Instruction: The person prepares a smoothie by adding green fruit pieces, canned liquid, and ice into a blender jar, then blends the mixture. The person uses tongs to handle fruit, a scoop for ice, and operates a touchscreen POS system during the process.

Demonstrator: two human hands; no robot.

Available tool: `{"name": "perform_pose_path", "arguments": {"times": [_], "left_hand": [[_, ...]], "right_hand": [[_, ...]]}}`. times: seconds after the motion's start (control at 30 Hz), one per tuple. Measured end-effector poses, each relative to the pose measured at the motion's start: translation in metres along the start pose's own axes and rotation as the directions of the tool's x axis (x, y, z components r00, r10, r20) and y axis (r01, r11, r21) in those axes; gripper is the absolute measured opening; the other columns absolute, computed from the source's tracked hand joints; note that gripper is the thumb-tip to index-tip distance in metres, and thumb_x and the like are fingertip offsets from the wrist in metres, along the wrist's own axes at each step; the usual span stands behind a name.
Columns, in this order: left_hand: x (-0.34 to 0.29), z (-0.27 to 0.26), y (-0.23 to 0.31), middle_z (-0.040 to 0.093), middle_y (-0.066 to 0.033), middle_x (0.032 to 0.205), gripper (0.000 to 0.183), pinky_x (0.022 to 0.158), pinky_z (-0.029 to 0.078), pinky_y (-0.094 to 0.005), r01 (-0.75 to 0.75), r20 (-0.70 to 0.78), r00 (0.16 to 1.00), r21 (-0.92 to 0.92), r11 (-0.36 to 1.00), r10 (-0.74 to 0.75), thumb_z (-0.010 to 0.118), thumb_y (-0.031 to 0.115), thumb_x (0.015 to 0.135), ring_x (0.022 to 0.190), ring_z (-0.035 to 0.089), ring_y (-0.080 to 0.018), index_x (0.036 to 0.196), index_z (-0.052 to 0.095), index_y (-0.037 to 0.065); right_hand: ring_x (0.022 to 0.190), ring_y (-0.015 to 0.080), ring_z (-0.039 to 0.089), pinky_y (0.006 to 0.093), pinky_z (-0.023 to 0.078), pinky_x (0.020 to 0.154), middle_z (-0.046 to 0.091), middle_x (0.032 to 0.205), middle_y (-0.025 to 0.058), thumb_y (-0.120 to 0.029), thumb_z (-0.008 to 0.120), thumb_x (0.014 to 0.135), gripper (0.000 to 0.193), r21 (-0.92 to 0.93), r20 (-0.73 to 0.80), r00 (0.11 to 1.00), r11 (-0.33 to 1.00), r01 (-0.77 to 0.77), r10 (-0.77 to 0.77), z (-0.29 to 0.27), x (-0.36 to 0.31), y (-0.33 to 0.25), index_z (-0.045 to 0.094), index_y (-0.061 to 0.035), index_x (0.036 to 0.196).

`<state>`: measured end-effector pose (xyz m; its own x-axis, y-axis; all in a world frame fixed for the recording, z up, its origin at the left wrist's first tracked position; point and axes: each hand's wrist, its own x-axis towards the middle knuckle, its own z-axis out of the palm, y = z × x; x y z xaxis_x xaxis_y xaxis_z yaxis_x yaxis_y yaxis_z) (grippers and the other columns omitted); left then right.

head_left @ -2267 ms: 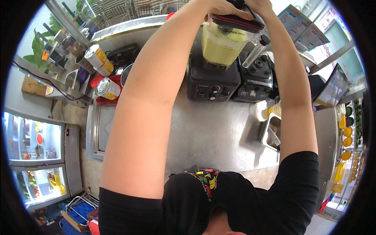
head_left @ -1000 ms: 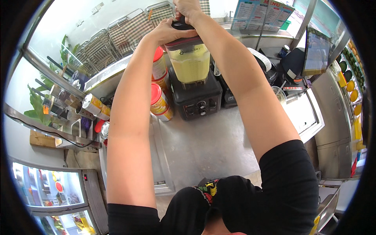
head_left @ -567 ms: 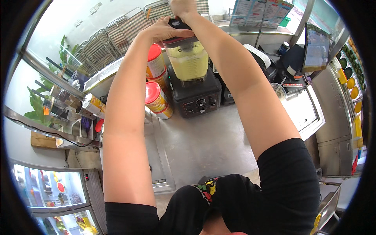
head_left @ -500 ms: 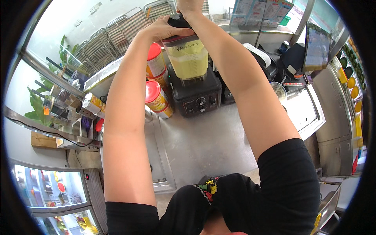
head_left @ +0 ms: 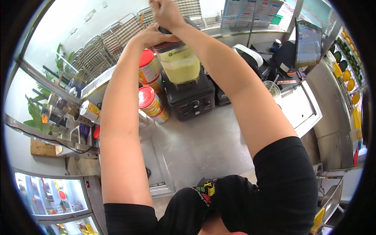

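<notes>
A clear blender jar of pale yellow-green liquid stands on its black blender base. My left hand grips the dark blender lid, its thumb lying across the near side. Above the lid, my right hand is closed in a fist. Whatever that fist holds is hidden behind the fingers and wrist. Beside the base on the left are stacked yellow cans with red lids.
A steel counter spreads below my arms, with a sink at its left. Right of the blender are a second black appliance, a cup with a straw and a screen. A lit fridge stands lower left.
My right fist has moved left across the top of the lid. The left hand stays at the lid. The whole view has shifted slightly, and the liquid's surface looks different.
</notes>
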<state>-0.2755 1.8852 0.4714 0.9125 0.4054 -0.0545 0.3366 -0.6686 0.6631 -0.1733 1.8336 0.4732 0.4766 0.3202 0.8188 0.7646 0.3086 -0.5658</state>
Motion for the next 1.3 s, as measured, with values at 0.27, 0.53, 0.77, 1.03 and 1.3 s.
{"name": "perform_pose_path", "arguments": {"times": [0.27, 0.53, 0.77, 1.03, 1.3], "left_hand": [[0.004, 0.004, 0.030, 0.062, -0.0146, 0.111, 0.089, 0.097, 0.039, -0.0365, -0.099, -0.190, 0.965, 0.363, 0.926, 0.178, 0.076, 0.060, 0.059, 0.103, 0.059, -0.0292, 0.124, 0.053, 0.002], [0.049, 0.043, 0.071, 0.057, -0.0071, 0.061, 0.038, 0.051, 0.042, -0.0288, -0.138, -0.723, 0.665, -0.364, 0.921, -0.186, 0.071, 0.036, 0.079, 0.054, 0.052, -0.0128, 0.079, 0.063, -0.002], [0.076, 0.027, 0.028, 0.048, -0.0049, 0.053, 0.028, 0.042, 0.042, -0.0281, -0.240, -0.539, 0.783, -0.723, 0.648, -0.311, 0.075, 0.026, 0.074, 0.046, 0.050, -0.0157, 0.075, 0.060, 0.002], [0.067, 0.012, 0.014, 0.031, 0.0011, 0.049, 0.033, 0.045, 0.032, -0.0304, -0.154, -0.684, 0.585, -0.621, 0.768, -0.436, 0.058, 0.024, 0.087, 0.042, 0.032, -0.0124, 0.060, 0.042, 0.013], [0.070, 0.022, 0.016, 0.030, 0.0002, 0.047, 0.038, 0.043, 0.032, -0.0314, -0.170, -0.817, 0.564, -0.255, 0.952, -0.119, 0.052, 0.025, 0.090, 0.040, 0.033, -0.0133, 0.058, 0.035, 0.013]], "right_hand": [[0.089, 0.0382, 0.061, 0.0429, 0.047, 0.076, 0.064, 0.089, 0.0228, -0.052, 0.052, 0.086, 0.056, -0.070, -0.011, 0.909, 0.907, -0.416, 0.417, -0.033, 0.008, 0.001, 0.061, 0.0022, 0.093], [0.076, 0.0217, 0.063, 0.0319, 0.048, 0.070, 0.066, 0.083, 0.0121, -0.023, 0.063, 0.085, 0.024, 0.119, 0.224, 0.975, 0.993, -0.016, -0.011, -0.183, -0.067, -0.041, 0.062, -0.0016, 0.095], [0.063, 0.0082, 0.060, 0.0222, 0.048, 0.058, 0.064, 0.071, 0.0036, -0.004, 0.056, 0.087, 0.012, -0.062, 0.011, 0.947, 0.945, -0.321, 0.322, -0.424, -0.098, 0.068, 0.063, -0.0032, 0.097], [0.063, 0.0287, 0.063, 0.0381, 0.049, 0.060, 0.065, 0.068, 0.0100, -0.022, 0.052, 0.085, 0.038, -0.695, -0.174, 0.975, 0.685, -0.220, 0.136, -0.560, -0.038, 0.155, 0.059, -0.0229, 0.122], [0.056, 0.0261, 0.062, 0.0369, 0.047, 0.052, 0.063, 0.062, 0.0085, -0.020, 0.056, 0.082, 0.037, -0.719, -0.079, 0.996, 0.695, -0.027, -0.043, -0.558, -0.018, 0.189, 0.061, -0.0203, 0.119]]}}
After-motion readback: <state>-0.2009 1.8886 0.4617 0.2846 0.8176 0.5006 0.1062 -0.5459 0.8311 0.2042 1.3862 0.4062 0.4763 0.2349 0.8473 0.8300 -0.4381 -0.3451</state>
